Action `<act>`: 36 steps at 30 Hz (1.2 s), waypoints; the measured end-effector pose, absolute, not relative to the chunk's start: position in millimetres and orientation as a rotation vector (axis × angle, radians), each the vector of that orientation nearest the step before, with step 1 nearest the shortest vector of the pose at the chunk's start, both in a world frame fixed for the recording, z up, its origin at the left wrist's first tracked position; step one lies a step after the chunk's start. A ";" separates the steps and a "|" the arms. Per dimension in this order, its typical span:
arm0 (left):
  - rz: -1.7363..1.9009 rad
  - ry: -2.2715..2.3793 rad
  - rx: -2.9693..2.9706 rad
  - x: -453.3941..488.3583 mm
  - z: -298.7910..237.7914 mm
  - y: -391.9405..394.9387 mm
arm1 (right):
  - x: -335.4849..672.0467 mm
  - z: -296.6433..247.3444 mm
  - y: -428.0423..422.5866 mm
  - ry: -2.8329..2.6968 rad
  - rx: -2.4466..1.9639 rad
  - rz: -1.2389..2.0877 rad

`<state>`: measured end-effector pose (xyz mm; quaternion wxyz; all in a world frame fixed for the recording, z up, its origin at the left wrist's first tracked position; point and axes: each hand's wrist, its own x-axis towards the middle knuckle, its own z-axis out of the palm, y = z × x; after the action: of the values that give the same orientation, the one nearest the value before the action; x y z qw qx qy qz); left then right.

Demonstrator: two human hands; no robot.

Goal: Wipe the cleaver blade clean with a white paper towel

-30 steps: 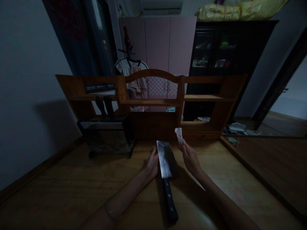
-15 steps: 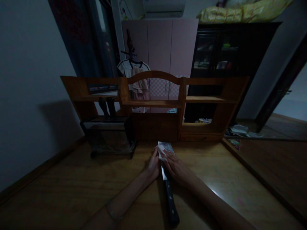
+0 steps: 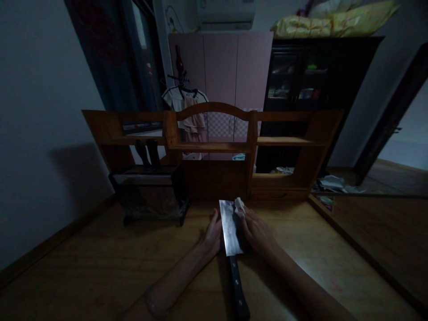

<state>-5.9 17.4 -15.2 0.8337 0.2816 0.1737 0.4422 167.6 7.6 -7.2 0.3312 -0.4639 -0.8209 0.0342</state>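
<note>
A cleaver lies on the wooden desk, its wide steel blade [image 3: 228, 226] pointing away from me and its black riveted handle [image 3: 238, 287] toward me. My left hand [image 3: 212, 234] rests against the blade's left edge, fingers laid along it. My right hand [image 3: 257, 230] is on the blade's right side and pinches a small crumpled white tissue [image 3: 239, 206] near the blade's far corner.
A dark knife block [image 3: 149, 187] with two black handles stands at the left rear. A wooden desk hutch [image 3: 214, 147] with shelves spans the back. The desk's right edge [image 3: 337, 232] drops off; papers lie beyond it. A wall bounds the left.
A second ago my right hand held the tissue lifted off to the right. It then came down over the blade's far end, and now sits at the blade's right edge.
</note>
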 end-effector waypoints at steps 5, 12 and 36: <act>0.960 0.391 0.485 -4.2 -14.5 18.3 | 149.5 14.9 -14.1 -2.299 -0.982 0.153; 0.977 0.452 0.412 -4.0 -17.1 20.3 | 136.5 13.0 -21.3 -2.374 -0.936 0.239; 1.063 0.557 0.536 -2.2 -9.0 14.8 | 148.1 8.0 -13.2 -2.202 -0.990 0.510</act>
<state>-2.2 14.8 -9.0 0.7916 0.2491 0.2591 0.4942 148.1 -13.2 8.0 0.3307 -0.3786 -0.8422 0.1950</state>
